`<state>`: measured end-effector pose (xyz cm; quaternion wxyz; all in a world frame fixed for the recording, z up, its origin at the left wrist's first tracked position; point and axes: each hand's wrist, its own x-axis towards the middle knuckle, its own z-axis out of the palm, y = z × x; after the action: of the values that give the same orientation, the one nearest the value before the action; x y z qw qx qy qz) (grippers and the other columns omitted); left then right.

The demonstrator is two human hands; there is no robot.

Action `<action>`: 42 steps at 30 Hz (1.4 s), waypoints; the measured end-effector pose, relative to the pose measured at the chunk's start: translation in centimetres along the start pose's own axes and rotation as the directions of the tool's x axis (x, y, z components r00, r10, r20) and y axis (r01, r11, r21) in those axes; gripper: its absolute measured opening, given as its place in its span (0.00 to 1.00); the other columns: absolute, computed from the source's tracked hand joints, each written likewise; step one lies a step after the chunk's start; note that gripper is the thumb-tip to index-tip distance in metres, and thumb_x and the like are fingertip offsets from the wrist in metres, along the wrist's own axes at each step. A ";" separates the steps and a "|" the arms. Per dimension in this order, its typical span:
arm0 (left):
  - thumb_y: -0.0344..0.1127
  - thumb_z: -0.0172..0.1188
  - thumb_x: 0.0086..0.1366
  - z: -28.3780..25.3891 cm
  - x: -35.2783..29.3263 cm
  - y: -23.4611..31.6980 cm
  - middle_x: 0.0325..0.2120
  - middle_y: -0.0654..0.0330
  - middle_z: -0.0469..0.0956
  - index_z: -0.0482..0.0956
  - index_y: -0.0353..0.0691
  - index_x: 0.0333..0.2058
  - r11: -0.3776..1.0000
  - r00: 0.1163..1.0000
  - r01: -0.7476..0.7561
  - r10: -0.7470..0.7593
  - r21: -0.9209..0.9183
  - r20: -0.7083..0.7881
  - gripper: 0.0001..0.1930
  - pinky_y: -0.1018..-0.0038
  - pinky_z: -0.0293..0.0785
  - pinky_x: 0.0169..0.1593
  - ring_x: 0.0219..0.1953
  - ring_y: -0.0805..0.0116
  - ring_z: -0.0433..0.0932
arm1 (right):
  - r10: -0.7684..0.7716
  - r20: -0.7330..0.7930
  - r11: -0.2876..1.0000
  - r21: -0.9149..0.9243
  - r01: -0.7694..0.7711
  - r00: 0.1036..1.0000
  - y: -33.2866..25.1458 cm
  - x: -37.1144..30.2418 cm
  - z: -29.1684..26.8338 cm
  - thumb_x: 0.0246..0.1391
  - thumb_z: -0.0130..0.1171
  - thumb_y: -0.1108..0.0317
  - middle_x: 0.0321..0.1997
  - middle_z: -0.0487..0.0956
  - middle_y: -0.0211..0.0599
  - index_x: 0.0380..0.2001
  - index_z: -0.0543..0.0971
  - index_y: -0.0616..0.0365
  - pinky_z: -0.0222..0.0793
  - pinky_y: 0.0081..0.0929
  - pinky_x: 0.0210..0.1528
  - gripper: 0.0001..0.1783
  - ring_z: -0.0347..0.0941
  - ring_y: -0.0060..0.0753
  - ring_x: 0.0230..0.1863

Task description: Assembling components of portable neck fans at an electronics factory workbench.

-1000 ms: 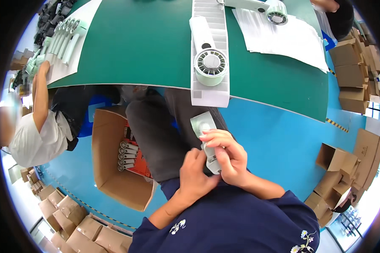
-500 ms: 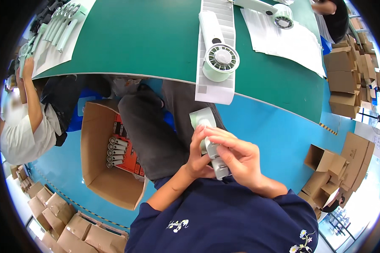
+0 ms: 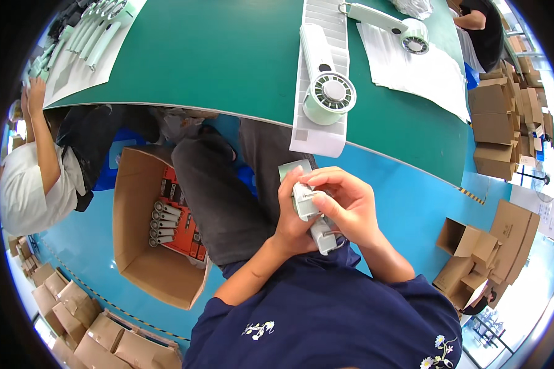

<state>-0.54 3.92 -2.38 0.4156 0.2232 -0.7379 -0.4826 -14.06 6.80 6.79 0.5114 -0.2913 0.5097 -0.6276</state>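
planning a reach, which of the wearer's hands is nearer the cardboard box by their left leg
Left. The left hand is right of the box; the right hand is farther right.

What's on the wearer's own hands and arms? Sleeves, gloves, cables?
Left hand and right hand both bare: no gloves, watch or cables visible. Navy short sleeves, forearms uncovered; small mark on the left one. Navy top has embroidered flowers, white with yellow centres near the right sleeve.
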 end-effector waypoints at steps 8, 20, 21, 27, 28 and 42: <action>0.43 0.73 0.49 -1.6 0.5 -2.3 0.60 0.44 0.59 0.87 0.50 0.43 0.964 0.963 -0.230 0.245 0.133 -0.109 0.20 0.51 0.70 0.59 0.61 0.40 0.64 | -0.694 0.351 -0.022 -0.883 0.468 0.629 2.0 5.0 -1.5 0.44 0.74 0.71 0.45 0.79 0.30 0.44 0.84 0.51 0.69 0.35 0.45 0.20 0.75 0.39 0.43; 0.51 0.71 0.52 -1.5 0.1 -2.8 0.58 0.43 0.61 0.87 0.48 0.40 0.970 0.965 -0.221 0.232 0.097 -0.119 0.19 0.50 0.68 0.59 0.60 0.40 0.64 | -0.617 0.282 -0.102 -0.954 0.280 0.735 2.6 6.6 -2.1 0.45 0.75 0.66 0.49 0.78 0.27 0.46 0.86 0.44 0.62 0.38 0.58 0.21 0.71 0.38 0.53; 0.51 0.71 0.52 -1.5 0.1 -2.8 0.58 0.43 0.61 0.87 0.48 0.40 0.970 0.965 -0.223 0.233 0.093 -0.121 0.19 0.50 0.68 0.59 0.60 0.40 0.64 | -0.616 0.283 -0.106 -0.955 0.278 0.735 2.4 6.7 -2.3 0.45 0.75 0.66 0.49 0.78 0.27 0.46 0.86 0.44 0.62 0.38 0.58 0.21 0.71 0.38 0.53; 0.52 0.71 0.52 -1.6 0.0 -3.2 0.59 0.42 0.60 0.87 0.48 0.40 0.969 0.967 -0.220 0.231 0.109 -0.103 0.19 0.51 0.69 0.59 0.60 0.40 0.64 | -0.580 0.309 -0.146 -0.950 0.277 0.754 0.8 7.0 -3.1 0.45 0.74 0.67 0.48 0.81 0.26 0.45 0.86 0.45 0.62 0.39 0.59 0.20 0.74 0.36 0.52; 0.51 0.72 0.52 -1.5 0.1 -3.1 0.59 0.42 0.60 0.87 0.48 0.40 0.971 0.968 -0.217 0.227 0.095 -0.104 0.20 0.51 0.69 0.58 0.60 0.40 0.64 | -0.580 0.293 -0.137 -0.955 0.263 0.760 0.8 6.8 -2.9 0.45 0.74 0.68 0.49 0.81 0.26 0.45 0.86 0.45 0.62 0.39 0.60 0.20 0.74 0.35 0.53; 0.48 0.73 0.51 -1.7 0.6 -2.9 0.60 0.40 0.60 0.87 0.50 0.44 0.974 0.973 -0.212 0.218 0.086 -0.079 0.21 0.53 0.70 0.57 0.60 0.41 0.64 | -0.709 0.290 -0.161 -0.954 0.252 0.643 3.5 6.6 -2.5 0.42 0.74 0.73 0.50 0.80 0.26 0.36 0.88 0.45 0.58 0.43 0.65 0.15 0.77 0.34 0.54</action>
<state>0.31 1.35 -4.45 0.4884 0.1788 -0.7570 -0.3956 -17.09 1.59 1.69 -0.2025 -0.6053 0.7072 -0.3040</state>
